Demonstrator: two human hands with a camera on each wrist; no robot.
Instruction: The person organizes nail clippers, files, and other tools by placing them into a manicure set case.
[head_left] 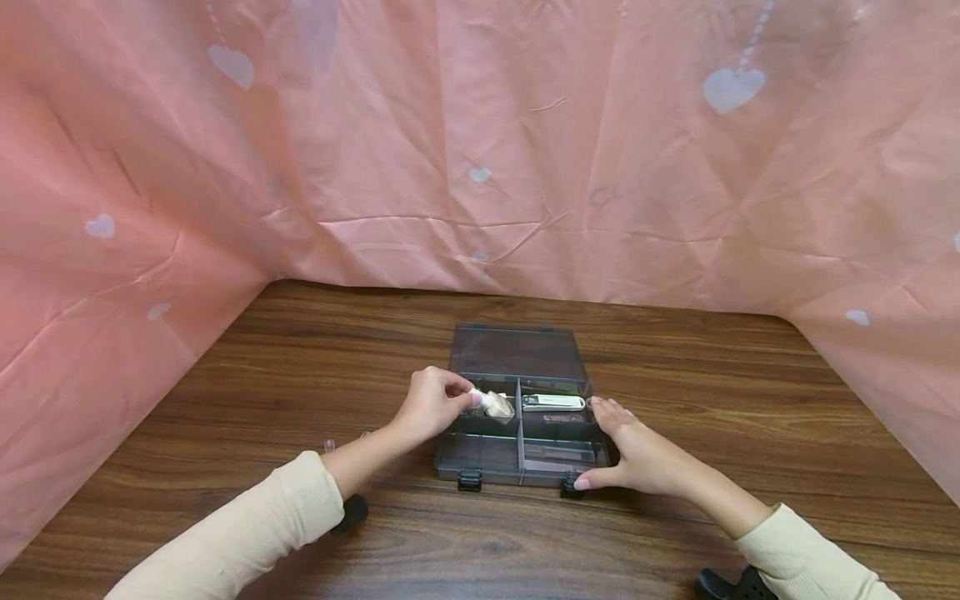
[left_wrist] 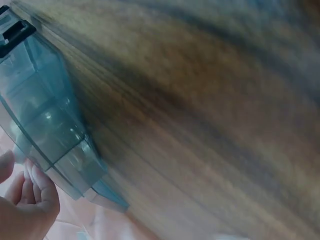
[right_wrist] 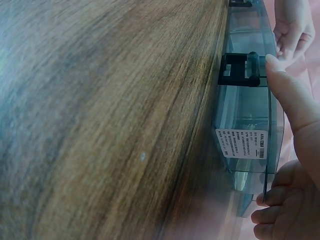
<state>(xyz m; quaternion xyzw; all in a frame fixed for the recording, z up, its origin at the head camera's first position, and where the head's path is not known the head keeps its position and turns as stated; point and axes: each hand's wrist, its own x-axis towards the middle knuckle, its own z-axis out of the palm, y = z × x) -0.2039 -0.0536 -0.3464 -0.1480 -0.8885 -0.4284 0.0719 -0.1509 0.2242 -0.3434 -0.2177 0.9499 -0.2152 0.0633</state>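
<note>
A transparent grey compartment box (head_left: 480,454) lies on the wooden table with its lid (head_left: 517,350) folded back. My left hand (head_left: 433,404) reaches over its left side and pinches a small white and cream-coloured item (head_left: 497,406) at the back left compartment; its exact kind I cannot tell. A nail clipper (head_left: 553,403) lies in the back right compartment. My right hand (head_left: 637,450) holds the box's right front corner. Its thumb is at the black front latch (right_wrist: 240,70), and its fingers curl at the right side. In the left wrist view, the left fingertips are at the box rim.
Small clear pieces (head_left: 329,446) lie on the table (head_left: 300,367) left of the box, partly behind the left forearm. A white printed label (right_wrist: 242,143) is on the box's front wall. Pink curtains (head_left: 480,125) with hearts enclose the back and sides.
</note>
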